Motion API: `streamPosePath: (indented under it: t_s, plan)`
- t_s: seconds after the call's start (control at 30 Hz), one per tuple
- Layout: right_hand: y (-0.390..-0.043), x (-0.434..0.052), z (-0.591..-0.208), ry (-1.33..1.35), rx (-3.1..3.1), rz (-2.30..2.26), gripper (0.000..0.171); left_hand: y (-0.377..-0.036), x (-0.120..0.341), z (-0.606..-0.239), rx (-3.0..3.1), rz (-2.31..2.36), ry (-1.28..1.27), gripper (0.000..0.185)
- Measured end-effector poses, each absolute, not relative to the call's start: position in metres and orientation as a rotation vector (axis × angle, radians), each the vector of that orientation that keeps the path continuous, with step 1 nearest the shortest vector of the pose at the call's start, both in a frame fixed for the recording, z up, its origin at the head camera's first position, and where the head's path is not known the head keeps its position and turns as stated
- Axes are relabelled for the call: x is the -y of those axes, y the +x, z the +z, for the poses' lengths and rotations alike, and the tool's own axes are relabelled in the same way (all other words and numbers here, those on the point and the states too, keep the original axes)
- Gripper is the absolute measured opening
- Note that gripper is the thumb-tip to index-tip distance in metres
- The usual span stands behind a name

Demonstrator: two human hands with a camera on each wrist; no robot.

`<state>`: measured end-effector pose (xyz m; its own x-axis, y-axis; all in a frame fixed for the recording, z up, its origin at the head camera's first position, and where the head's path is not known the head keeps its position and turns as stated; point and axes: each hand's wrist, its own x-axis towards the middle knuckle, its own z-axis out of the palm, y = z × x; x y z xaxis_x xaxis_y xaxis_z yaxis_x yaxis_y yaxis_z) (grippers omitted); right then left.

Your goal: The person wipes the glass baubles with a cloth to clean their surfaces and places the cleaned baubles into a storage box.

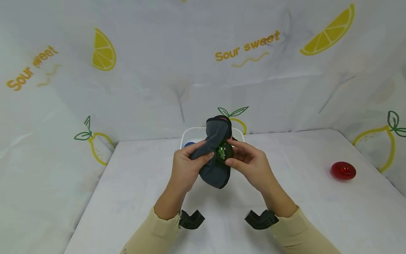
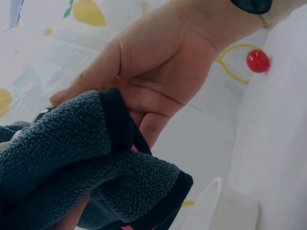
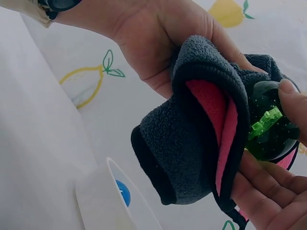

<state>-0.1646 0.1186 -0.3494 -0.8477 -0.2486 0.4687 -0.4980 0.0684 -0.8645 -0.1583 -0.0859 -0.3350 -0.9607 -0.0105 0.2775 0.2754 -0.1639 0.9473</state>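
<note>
Your left hand [image 1: 185, 165] grips the grey cloth [image 1: 215, 151]; your right hand [image 1: 250, 164] pinches the green ball [image 1: 223, 152] against it, above the table [image 1: 133, 183], near the tub [image 1: 193, 133].

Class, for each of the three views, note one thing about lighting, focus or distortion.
Head view: even, soft light, faint shadow under the grey cloth, backdrop lines bowed by a wide lens. Left wrist view: red dome slightly blurred. Right wrist view: green object sharp, with small glints.
</note>
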Motion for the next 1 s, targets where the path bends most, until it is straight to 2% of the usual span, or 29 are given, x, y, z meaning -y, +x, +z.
streamPosePath:
  t_s: [0.17, 0.37, 0.57, 0.7, 0.87, 1.0]
  plan:
    - [-0.1645, -0.1193, -0.3482, 0.833, 2.069, 1.896, 0.057, -0.1605, 0.0863, -0.3344, 1.860, -2.252, -0.262, 0.032]
    - [-0.1604, -0.1203, -0.3452, 0.830, 2.081, 1.831, 0.060, -0.1582, 0.0844, -0.3363, 1.917, -2.424, -0.315, 0.038]
    - [-0.1586, -0.1189, -0.3463, 0.824, 2.190, 1.489, 0.067, -0.1554, 0.0805, -0.3395, 2.033, -2.429, -0.409, 0.048]
    - [-0.1587, -0.1166, -0.3513, 0.799, 2.277, 1.181, 0.065, -0.1557, 0.0786, -0.3415, 2.168, -2.332, -0.381, 0.052]
    - [-0.1600, -0.1138, -0.3538, 0.790, 2.261, 1.073, 0.060, -0.1567, 0.0787, -0.3421, 2.215, -2.189, -0.335, 0.049]
    - [-0.1594, -0.1138, -0.3516, 0.795, 2.206, 1.135, 0.063, -0.1575, 0.0806, -0.3406, 2.124, -2.159, -0.297, 0.044]
